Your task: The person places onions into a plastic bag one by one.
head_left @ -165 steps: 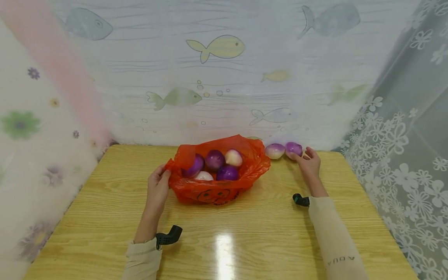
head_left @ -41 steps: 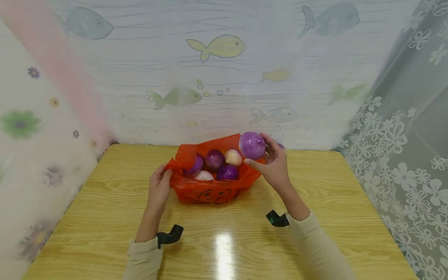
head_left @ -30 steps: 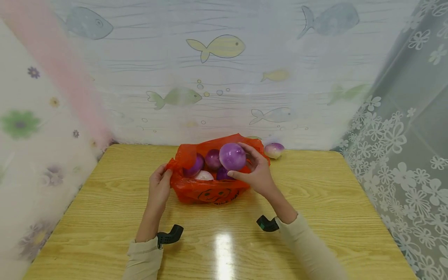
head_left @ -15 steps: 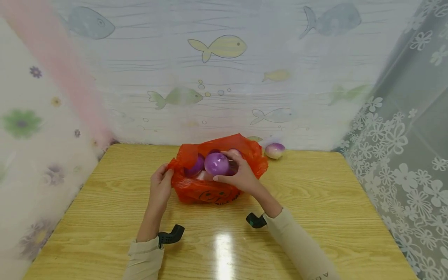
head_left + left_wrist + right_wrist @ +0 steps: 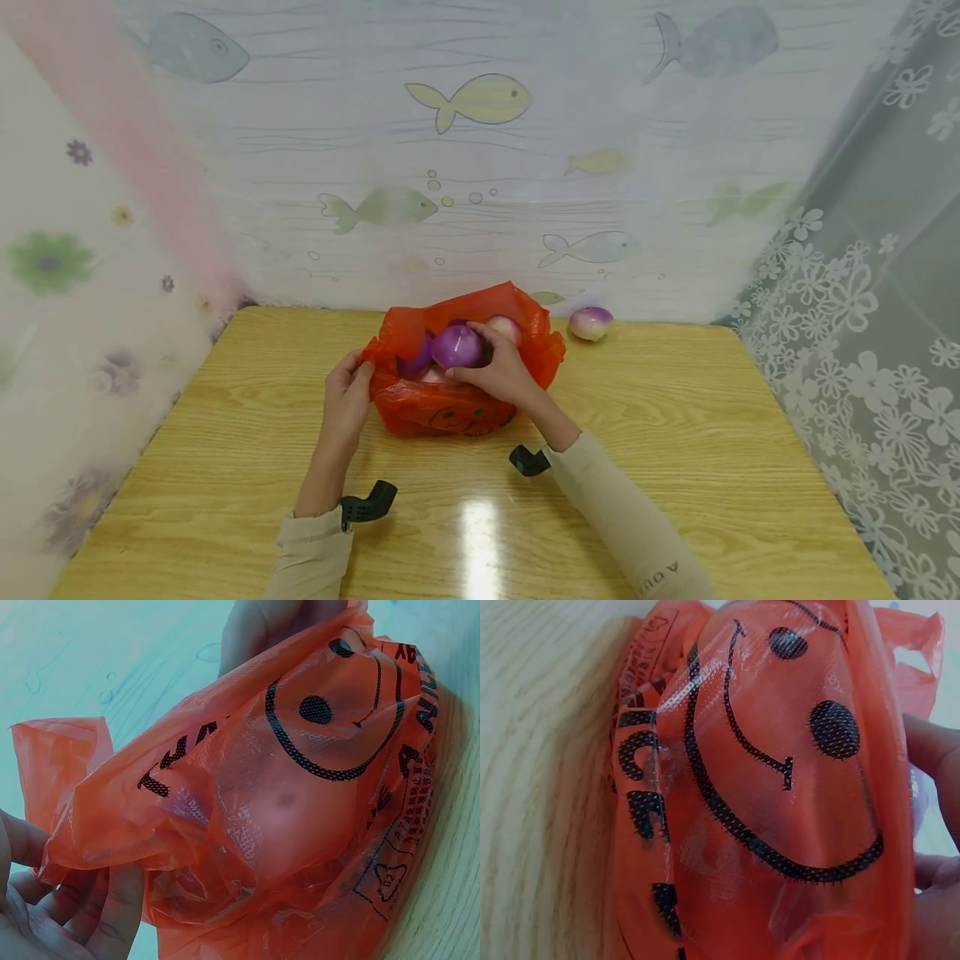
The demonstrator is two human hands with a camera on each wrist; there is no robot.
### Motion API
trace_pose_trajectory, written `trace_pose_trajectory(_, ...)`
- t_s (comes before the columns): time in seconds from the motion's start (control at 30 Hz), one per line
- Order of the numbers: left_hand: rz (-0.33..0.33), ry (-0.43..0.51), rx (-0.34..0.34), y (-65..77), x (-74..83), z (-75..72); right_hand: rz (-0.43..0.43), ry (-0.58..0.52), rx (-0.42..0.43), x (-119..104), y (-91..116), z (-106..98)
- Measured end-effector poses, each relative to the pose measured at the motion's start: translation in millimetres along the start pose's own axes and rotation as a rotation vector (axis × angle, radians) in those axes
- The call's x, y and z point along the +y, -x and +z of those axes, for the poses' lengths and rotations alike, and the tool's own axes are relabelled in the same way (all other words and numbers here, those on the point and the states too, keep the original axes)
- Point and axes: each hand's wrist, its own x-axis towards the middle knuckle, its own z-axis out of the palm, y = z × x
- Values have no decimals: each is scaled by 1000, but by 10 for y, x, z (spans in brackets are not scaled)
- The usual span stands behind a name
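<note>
A thin red plastic bag (image 5: 411, 410) with a printed smiley face lies with its mouth spread, holding several glossy purple and white onions (image 5: 502, 328). My left hand (image 5: 347, 396) pinches the bag's left edge; the left wrist view shows the gathered film between thumb and fingers (image 5: 120, 900). My right hand (image 5: 504, 371) is inside the bag's mouth, thumb and fingers around a purple onion (image 5: 456, 347) resting among the others. In the right wrist view, the bag's front (image 5: 772, 817) hides most of that hand and onion. Some onions are partly hidden behind the right hand.
One purple-and-white onion (image 5: 591, 323) lies on the wooden table (image 5: 660, 400) right of the bag, close to the back edge. A fish-patterned curtain (image 5: 480, 200) hangs directly behind the table. Black wrist cameras (image 5: 369, 502) jut inward from both sleeves.
My right hand took the rightmost onion from the table, carried it left over the bag and lowered it among the others. My left hand kept its hold on the bag's edge.
</note>
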Motion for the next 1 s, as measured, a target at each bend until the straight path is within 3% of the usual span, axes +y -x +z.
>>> trace_pose_trajectory(0.5, 7, -10, 19, 7, 7, -17, -1, 133, 87, -17, -109, 72)
trace_pose_trajectory(0.73, 12, -10, 19, 13, 24, -15, -21, 185, 35, 12, -132, 29)
trace_pose_trajectory(1.0, 14, 2, 20, 19, 10, -10, -7, 168, -14, 17, -128, -11)
